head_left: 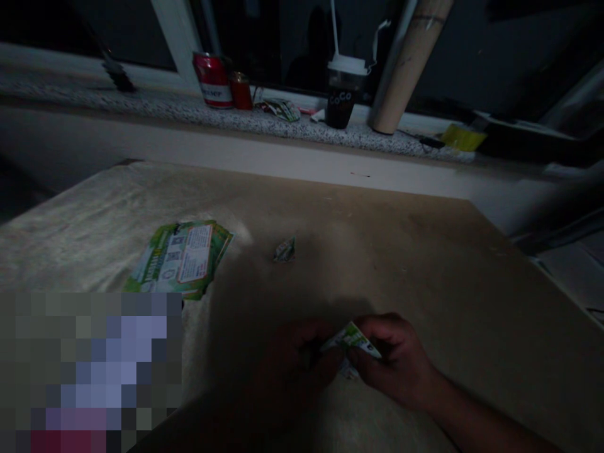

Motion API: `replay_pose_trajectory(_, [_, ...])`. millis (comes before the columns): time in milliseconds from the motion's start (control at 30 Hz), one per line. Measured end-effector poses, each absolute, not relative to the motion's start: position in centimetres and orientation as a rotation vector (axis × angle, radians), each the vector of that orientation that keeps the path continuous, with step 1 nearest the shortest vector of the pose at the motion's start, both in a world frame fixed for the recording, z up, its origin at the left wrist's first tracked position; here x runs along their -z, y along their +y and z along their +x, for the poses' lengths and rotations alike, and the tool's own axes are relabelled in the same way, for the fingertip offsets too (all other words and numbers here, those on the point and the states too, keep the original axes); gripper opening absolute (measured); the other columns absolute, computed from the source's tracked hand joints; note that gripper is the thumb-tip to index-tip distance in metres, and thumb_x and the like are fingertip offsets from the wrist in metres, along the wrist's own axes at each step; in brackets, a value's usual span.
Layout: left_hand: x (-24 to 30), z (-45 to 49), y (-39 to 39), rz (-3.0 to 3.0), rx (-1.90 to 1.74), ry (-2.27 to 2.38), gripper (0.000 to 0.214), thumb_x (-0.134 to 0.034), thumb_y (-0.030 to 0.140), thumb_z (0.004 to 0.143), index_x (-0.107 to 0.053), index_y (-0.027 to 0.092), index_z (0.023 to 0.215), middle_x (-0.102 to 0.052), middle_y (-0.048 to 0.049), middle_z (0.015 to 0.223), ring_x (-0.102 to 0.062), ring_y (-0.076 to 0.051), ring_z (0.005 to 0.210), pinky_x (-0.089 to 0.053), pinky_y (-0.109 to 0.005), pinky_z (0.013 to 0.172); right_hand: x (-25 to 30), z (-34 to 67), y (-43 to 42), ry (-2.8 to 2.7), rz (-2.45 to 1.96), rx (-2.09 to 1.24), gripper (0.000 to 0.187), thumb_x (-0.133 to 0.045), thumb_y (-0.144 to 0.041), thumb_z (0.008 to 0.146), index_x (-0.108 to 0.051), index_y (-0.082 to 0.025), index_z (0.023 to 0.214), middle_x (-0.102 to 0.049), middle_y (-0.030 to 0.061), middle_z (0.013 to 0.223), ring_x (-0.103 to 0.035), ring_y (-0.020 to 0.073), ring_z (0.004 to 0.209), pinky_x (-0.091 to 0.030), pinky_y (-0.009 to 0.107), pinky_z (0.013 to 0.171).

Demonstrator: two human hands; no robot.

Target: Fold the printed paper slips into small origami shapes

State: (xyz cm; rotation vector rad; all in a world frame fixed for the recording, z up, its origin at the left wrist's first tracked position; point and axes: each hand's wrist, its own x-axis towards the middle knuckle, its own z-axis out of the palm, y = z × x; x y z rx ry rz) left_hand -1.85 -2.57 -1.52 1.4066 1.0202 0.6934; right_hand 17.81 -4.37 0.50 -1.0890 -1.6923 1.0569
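Between my two hands, low in the head view, is a small folded piece of green and white printed paper (353, 338) with a pointed top. My left hand (302, 355) pinches its left side and lies in deep shadow. On the right side, my right hand (401, 355) grips the paper with thumb and fingers. Farther up the table lies a small folded paper piece (284, 250), apart from both hands. To the left rests a fanned stack of green printed leaflets (182, 258).
The brown tabletop (425, 264) meets a wall below a speckled windowsill (179, 94). A red can (213, 80), a small orange-red jar (241, 92), a lidded cup with a straw (340, 94), a cardboard tube (410, 63) and a yellow packet (463, 136) stand or lie there. The lower left is pixelated.
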Motion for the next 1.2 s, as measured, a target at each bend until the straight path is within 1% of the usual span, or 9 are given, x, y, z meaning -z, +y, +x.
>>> replay_pose_trajectory(100, [1.4, -2.0, -2.6, 1.384, -0.673, 1.008, 0.028, -0.069, 0.045, 0.086, -0.078, 0.018, 0.083, -0.068, -0.0016, 0.071, -0.056, -0.017, 0.066, -0.042, -0.026, 0.061, -0.6, 17.9, -4.3, -1.69, -1.091, -1.042, 0.015, -0.064, -0.014, 0.082, -0.063, -0.017, 0.067, -0.058, -0.0025, 0.056, -0.048, 0.0092, 0.048, -0.04, 0.019, 0.046])
replay_pose_trajectory(200, [1.3, -2.1, -2.4, 1.352, -0.678, 1.025, 0.033, -0.071, 0.05, 0.084, -0.078, 0.018, 0.084, -0.068, -0.0013, 0.069, -0.054, -0.016, 0.063, -0.04, -0.026, 0.057, -0.6, 18.0, -4.3, -1.699, -1.102, -1.02, 0.014, -0.065, -0.014, 0.082, -0.064, -0.017, 0.068, -0.059, -0.0017, 0.057, -0.05, 0.0098, 0.049, -0.042, 0.019, 0.046])
replay_pose_trajectory(267, [1.2, -2.1, -2.2, 1.344, -0.668, 1.04, 0.032, -0.072, 0.05, 0.083, -0.078, 0.018, 0.082, -0.067, -0.0013, 0.068, -0.053, -0.016, 0.062, -0.039, -0.026, 0.057, -0.6, 18.1, -4.3, -1.71, -1.11, -1.008, 0.015, -0.065, -0.014, 0.083, -0.064, -0.017, 0.068, -0.058, -0.0023, 0.056, -0.049, 0.0094, 0.048, -0.04, 0.019, 0.045])
replay_pose_trajectory(400, [1.1, -2.0, -2.2, 1.385, -0.694, 1.023, 0.03, -0.07, 0.046, 0.085, -0.076, 0.018, 0.077, -0.064, -0.0006, 0.066, -0.051, -0.015, 0.062, -0.037, -0.026, 0.058, -0.6, 18.0, -4.3, -1.708, -1.102, -1.02, 0.016, -0.064, -0.014, 0.082, -0.063, -0.018, 0.067, -0.058, -0.0024, 0.055, -0.048, 0.0092, 0.047, -0.039, 0.02, 0.045])
replay_pose_trajectory(567, [1.1, -2.1, -2.2, 1.33, -0.681, 1.006, 0.035, -0.071, 0.053, 0.084, -0.076, 0.018, 0.081, -0.066, -0.0013, 0.069, -0.051, -0.015, 0.063, -0.039, -0.026, 0.058, -0.6, 18.1, -4.3, -1.684, -1.087, -1.026, 0.015, -0.064, -0.015, 0.083, -0.064, -0.017, 0.068, -0.061, -0.001, 0.057, -0.053, 0.0098, 0.048, -0.042, 0.02, 0.046])
replay_pose_trajectory(700, [0.5, -2.2, -2.0, 1.338, -0.658, 1.022, 0.031, -0.071, 0.048, 0.082, -0.076, 0.018, 0.081, -0.068, -0.0019, 0.071, -0.054, -0.016, 0.065, -0.041, -0.027, 0.059, -0.7, 18.3, -4.2, -1.668, -1.1, -1.039, 0.014, -0.065, -0.016, 0.084, -0.067, -0.016, 0.07, -0.063, -0.0005, 0.057, -0.055, 0.0102, 0.048, -0.045, 0.019, 0.047])
replay_pose_trajectory(867, [0.2, -2.2, -1.9, 1.318, -0.67, 1.046, 0.028, -0.07, 0.045, 0.077, -0.073, 0.017, 0.074, -0.063, -0.0002, 0.065, -0.05, -0.015, 0.061, -0.037, -0.027, 0.057, -0.7, 18.3, -4.1, -1.678, -1.113, -1.008, 0.015, -0.065, -0.015, 0.083, -0.066, -0.017, 0.068, -0.062, -0.0011, 0.055, -0.054, 0.01, 0.048, -0.044, 0.018, 0.046])
replay_pose_trajectory(1067, [0.4, -2.4, -2.2, 1.234, -0.71, 1.011, 0.025, -0.074, 0.042, 0.078, -0.074, 0.018, 0.072, -0.06, 0.0015, 0.064, -0.048, -0.014, 0.062, -0.036, -0.026, 0.058, -0.7, 18.2, -4.2, -1.67, -1.11, -0.999, 0.014, -0.066, -0.016, 0.083, -0.067, -0.017, 0.069, -0.062, -0.0013, 0.056, -0.054, 0.0098, 0.048, -0.044, 0.018, 0.046])
replay_pose_trajectory(1200, [-0.1, -2.5, -1.9, 1.145, -0.688, 0.958, 0.022, -0.076, 0.038, 0.075, -0.074, 0.017, 0.071, -0.06, 0.0022, 0.063, -0.047, -0.013, 0.06, -0.035, -0.024, 0.057, -0.8, 18.3, -4.2, -1.668, -1.096, -0.997, 0.014, -0.066, -0.016, 0.083, -0.066, -0.017, 0.069, -0.063, -0.001, 0.056, -0.054, 0.0098, 0.048, -0.044, 0.018, 0.046])
